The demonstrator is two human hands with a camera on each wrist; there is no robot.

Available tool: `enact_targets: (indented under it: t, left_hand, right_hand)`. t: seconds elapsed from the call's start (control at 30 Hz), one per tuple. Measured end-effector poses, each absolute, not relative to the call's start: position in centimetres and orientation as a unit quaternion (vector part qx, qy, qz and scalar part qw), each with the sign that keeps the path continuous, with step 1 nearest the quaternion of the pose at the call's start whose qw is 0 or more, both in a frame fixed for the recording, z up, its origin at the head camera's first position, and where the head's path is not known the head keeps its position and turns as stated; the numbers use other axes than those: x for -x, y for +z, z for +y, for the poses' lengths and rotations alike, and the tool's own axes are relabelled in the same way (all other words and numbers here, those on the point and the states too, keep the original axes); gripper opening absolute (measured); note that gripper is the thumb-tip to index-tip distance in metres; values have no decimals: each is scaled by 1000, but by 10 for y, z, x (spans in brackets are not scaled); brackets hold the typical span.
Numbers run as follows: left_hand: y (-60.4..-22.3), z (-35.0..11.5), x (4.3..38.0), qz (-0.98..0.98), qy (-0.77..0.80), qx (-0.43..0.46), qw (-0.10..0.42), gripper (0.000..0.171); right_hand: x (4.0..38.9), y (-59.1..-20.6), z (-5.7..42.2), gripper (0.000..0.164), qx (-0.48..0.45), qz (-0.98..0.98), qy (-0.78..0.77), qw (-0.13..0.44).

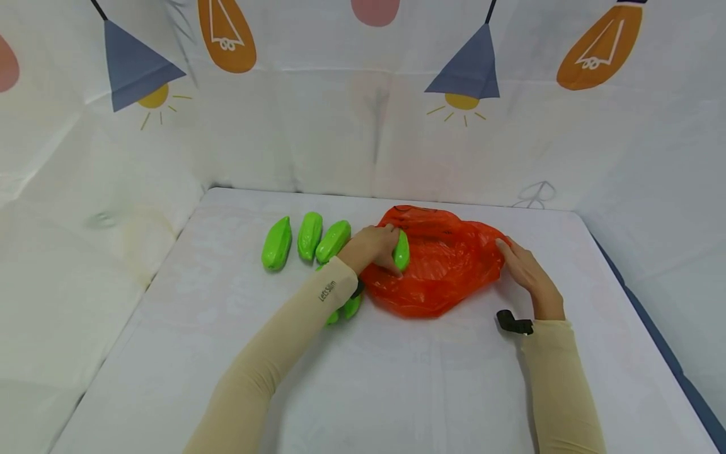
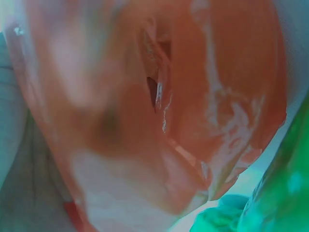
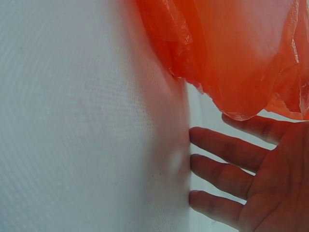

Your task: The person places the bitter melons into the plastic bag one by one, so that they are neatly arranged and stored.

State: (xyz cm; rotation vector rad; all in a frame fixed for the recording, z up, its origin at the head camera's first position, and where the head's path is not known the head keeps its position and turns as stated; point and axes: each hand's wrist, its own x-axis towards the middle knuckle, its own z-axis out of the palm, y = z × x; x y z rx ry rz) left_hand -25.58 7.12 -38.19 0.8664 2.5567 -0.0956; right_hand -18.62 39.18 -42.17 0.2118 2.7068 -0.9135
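A red plastic bag (image 1: 448, 268) lies with its mouth spread wide on the white table. At its left side my left hand (image 1: 370, 248) grips a shiny green elongated vegetable (image 1: 401, 251), holding it at the mouth. My right hand (image 1: 527, 275) pinches the bag's right rim near the thumb. In the right wrist view, the other fingers (image 3: 227, 147) are extended below the red plastic, and the thumb is hidden there. Red plastic (image 2: 222, 96) fills most of the left wrist view, with blurred green (image 2: 285, 179) at the lower right.
Left of the bag lie more green vegetables, among them one at the far left (image 1: 276, 244), one beside it (image 1: 309, 236) and another (image 1: 333, 241). Others (image 1: 351, 306) are partly hidden under the left wrist. A printed white cloth (image 1: 317, 126) hangs behind the table (image 1: 363, 384).
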Motion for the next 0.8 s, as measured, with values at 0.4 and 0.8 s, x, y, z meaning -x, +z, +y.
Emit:
enact_targets:
  t: [0.4, 0.8]
  left_hand:
    - [-379, 72, 255, 923, -41, -321, 206, 96]
    - [-380, 73, 256, 921, -44, -326, 208, 90]
  right_hand:
    - [185, -422, 393, 83, -75, 933, -321, 146]
    - [185, -422, 393, 83, -72, 932, -323, 145]
